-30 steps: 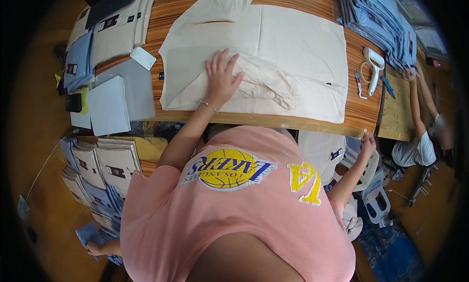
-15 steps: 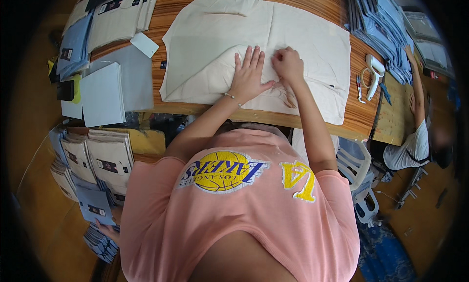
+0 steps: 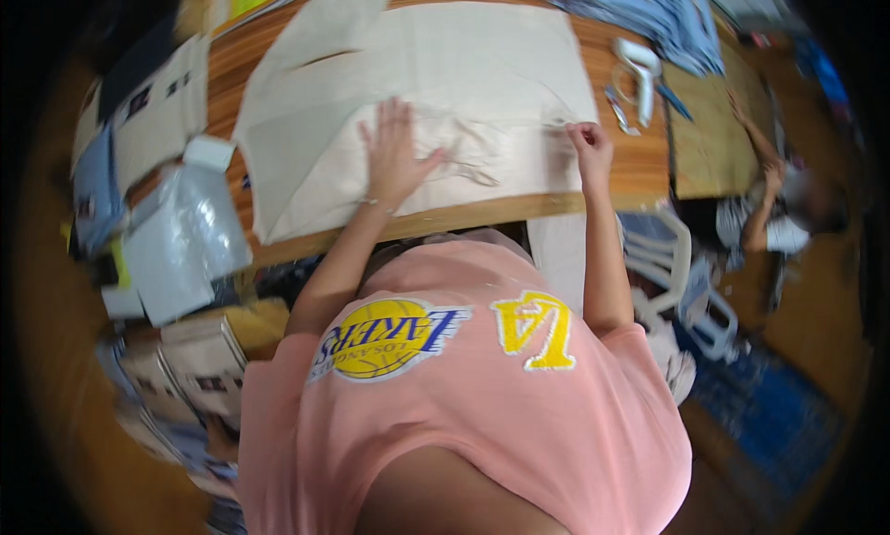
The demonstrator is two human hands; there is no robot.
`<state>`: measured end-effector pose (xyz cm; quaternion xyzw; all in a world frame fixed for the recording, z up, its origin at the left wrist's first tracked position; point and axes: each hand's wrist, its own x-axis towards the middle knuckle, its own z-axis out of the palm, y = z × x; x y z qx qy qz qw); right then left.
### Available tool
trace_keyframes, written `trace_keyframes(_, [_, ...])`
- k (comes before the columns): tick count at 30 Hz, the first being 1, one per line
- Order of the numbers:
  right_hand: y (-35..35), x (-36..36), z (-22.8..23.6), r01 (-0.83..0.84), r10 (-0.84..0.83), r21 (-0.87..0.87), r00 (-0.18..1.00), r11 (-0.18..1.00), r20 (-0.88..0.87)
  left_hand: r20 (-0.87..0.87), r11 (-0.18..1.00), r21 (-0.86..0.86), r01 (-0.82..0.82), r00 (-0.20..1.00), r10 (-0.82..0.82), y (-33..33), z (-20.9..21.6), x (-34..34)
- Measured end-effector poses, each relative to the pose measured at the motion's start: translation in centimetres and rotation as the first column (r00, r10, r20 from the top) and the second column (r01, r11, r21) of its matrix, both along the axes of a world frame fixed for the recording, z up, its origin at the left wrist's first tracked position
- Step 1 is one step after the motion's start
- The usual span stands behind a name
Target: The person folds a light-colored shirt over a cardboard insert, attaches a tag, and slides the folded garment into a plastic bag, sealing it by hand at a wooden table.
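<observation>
A cream cloth garment (image 3: 464, 53) lies spread on the wood-grain table, with a flap folded over at its lower left and some rumpled cloth near the middle. My left hand (image 3: 397, 159) rests flat on it, fingers stretched out and thumb apart. Near the garment's lower right edge, my right hand (image 3: 593, 147) is raised with fingertips pinched together. Whatever sits in that pinch, if anything, is too small and blurred to make out. A dark shadow falls on the cloth beside it.
Right of the garment lie a white handheld tool (image 3: 640, 76), small snips (image 3: 621, 113) and a blue tool (image 3: 675, 101). Blue folded clothes (image 3: 640, 16) are stacked far right. Clear plastic bags (image 3: 199, 220) and packed garments (image 3: 158, 118) sit left. Another person (image 3: 765, 201) is at the right.
My right hand has moved right, away from my left hand, toward the garment's right edge, still pinched. My left hand stays flat on the cloth. The whole view has shifted and blurred.
</observation>
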<state>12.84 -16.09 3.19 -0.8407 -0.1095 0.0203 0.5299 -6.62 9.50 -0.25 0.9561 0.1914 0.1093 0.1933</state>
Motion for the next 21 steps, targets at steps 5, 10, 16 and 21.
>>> trace_keyframes(5, [-19.3, -0.5, -2.8, 0.589, -0.59, -0.036, 0.806, 0.808, -0.054, 0.359, 0.957, -0.285, 0.055, 0.932, 0.053, 0.7, 0.4, -1.1])
trace_keyframes(10, [-22.0, -2.7, -2.3, 0.668, -0.623, -0.115, 0.599, 0.735, -0.503, 0.479, 0.926, -0.368, 0.087, 0.871, 0.108, 1.2, 2.7, -1.9])
trace_keyframes(16, [-22.9, -1.8, -4.4, 0.607, -0.495, -0.085, 0.551, 0.79, -0.672, 0.429, 0.896, -0.443, 0.028, 0.885, 0.184, 1.0, 2.7, -0.8])
trace_keyframes(21, [-21.3, -1.2, -3.7, 0.651, -0.711, -0.287, 0.625, 0.702, -0.321, 0.454, 0.929, -0.356, -0.101, 0.85, 0.267, 4.0, 3.9, -0.7])
